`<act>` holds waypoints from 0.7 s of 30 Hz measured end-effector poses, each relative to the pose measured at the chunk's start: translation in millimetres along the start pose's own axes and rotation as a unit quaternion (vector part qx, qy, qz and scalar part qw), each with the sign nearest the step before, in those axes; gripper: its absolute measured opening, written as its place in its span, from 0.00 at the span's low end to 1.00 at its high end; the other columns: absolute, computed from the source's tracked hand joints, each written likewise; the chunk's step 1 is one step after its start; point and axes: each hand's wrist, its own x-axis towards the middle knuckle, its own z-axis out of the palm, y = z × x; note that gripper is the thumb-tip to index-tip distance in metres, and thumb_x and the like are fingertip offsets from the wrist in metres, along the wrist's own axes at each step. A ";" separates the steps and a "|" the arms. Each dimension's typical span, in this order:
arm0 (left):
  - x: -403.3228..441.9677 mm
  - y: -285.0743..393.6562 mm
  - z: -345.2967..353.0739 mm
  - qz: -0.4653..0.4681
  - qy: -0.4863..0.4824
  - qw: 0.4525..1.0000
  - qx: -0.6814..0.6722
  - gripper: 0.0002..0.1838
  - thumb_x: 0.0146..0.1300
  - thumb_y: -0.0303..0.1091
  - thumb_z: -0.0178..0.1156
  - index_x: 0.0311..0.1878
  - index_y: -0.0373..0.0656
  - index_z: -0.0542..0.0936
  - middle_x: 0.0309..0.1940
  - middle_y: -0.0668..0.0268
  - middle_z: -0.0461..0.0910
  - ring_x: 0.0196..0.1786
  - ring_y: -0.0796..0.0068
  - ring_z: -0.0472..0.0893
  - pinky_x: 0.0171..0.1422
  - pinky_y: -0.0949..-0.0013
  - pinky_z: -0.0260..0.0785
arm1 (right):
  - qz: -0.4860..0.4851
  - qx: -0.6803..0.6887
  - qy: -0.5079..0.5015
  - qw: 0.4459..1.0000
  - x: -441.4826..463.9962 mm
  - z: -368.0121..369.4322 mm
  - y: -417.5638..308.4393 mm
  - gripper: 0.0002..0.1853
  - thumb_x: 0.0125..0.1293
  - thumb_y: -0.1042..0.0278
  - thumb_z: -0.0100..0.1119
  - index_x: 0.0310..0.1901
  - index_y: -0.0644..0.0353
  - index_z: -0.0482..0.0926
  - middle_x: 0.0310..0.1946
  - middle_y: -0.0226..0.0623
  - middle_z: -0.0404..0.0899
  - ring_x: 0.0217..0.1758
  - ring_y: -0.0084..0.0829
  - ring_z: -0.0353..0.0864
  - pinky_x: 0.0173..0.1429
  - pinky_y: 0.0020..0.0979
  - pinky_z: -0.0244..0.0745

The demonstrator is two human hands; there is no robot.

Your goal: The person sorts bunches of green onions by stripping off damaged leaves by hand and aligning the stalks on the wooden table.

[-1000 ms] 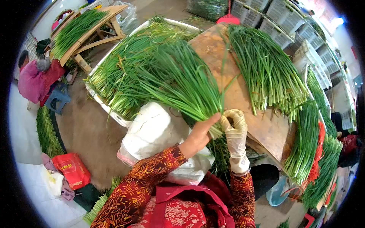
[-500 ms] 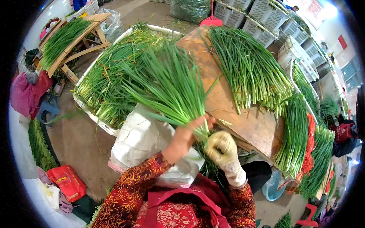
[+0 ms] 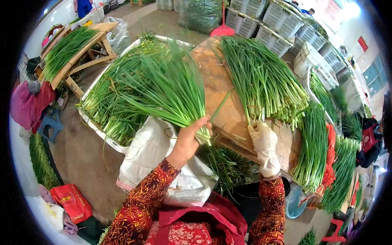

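Leafy bunch clamped at its pale stem ends in bare left hand, leaves fanning away; gloved right hand, fingers bent, at stalk pile on worktop, can't tell if gripping.

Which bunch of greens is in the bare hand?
The fanned bunch, gripped near its stem ends by the left hand; the bigger pile lies on the wooden board, other greens in the white tub.

No text can be read clearly; yellow lettering on the red bag, lower left, is too small.
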 end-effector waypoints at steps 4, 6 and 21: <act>-2.9 -8.0 -7.7 -0.039 0.018 0.999 -0.007 0.15 0.58 0.27 0.58 0.48 0.39 0.70 0.39 0.63 0.76 0.35 0.76 0.75 0.36 0.69 0.72 | 0.136 0.518 -0.139 0.833 -28.3 -21.9 -31.7 0.09 0.63 0.62 0.54 0.36 0.59 0.78 0.22 0.22 0.73 0.22 0.11 0.62 0.26 0.13 0.57; -3.2 -14.1 -7.2 -0.032 0.004 0.999 0.013 0.17 0.57 0.27 0.58 0.50 0.38 0.70 0.42 0.63 0.77 0.34 0.76 0.75 0.35 0.69 0.72 | 0.130 0.527 -0.150 0.826 -37.3 -12.2 -38.7 0.09 0.63 0.63 0.54 0.36 0.59 0.78 0.22 0.22 0.73 0.22 0.11 0.62 0.27 0.14 0.57; -8.8 -23.0 1.2 -0.060 0.041 0.995 0.071 0.17 0.53 0.29 0.65 0.46 0.39 0.76 0.39 0.70 0.77 0.41 0.79 0.75 0.47 0.74 0.67 | -0.074 0.327 -0.175 0.926 -54.2 -4.6 -62.2 0.11 0.56 0.61 0.61 0.35 0.59 0.77 0.24 0.40 0.77 0.29 0.39 0.76 0.35 0.32 0.69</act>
